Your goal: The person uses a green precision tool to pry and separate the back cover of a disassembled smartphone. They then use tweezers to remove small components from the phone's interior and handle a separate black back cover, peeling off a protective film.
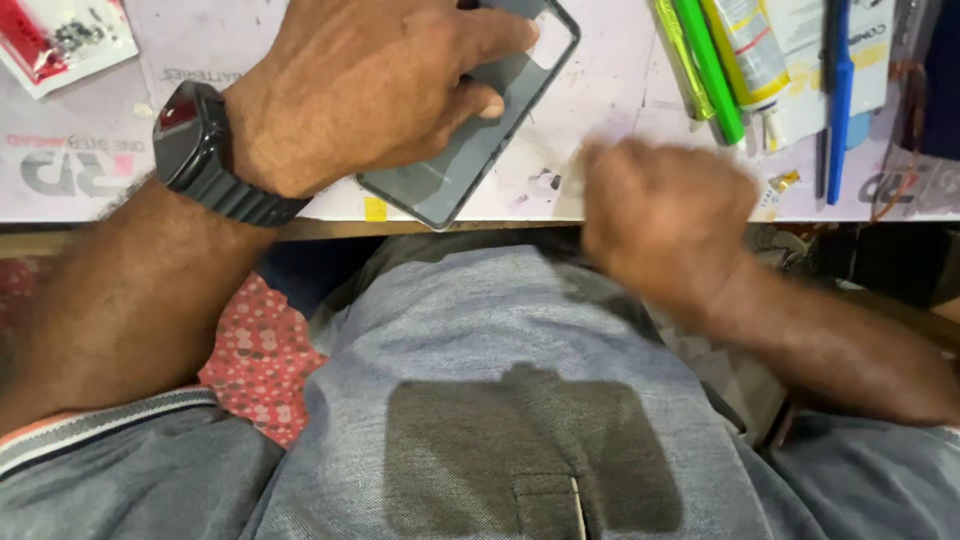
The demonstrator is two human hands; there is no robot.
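On the near edge of the table [120, 190], I see the left hand [370, 85] pressed down over a grey phone [460, 155]. Its fingers [500, 35] are spread and curled over the phone's far end, the thumb laid across its middle, so the hand pins the phone rather than lifting it. The phone lies tilted, its near corner reaching right to the table's lip, just right of a small yellow sticker [374, 208]. A black watch [195, 145] sits on the left wrist, close to the same lip.

To the right, the right hand [665, 215] hangs over the table edge, well apart from the phone. It is blurred, and I cannot tell how far its fingers are open or whether they grip anything.

Between the two hands the tabletop is bare white sheet with scuffs, which leaves some room there. Farther right, green pens [705, 70], a glue tube [750, 50] and a blue tool [838, 100] lie side by side, crowding that corner. At far left lies a small bag [60, 40] with red contents.
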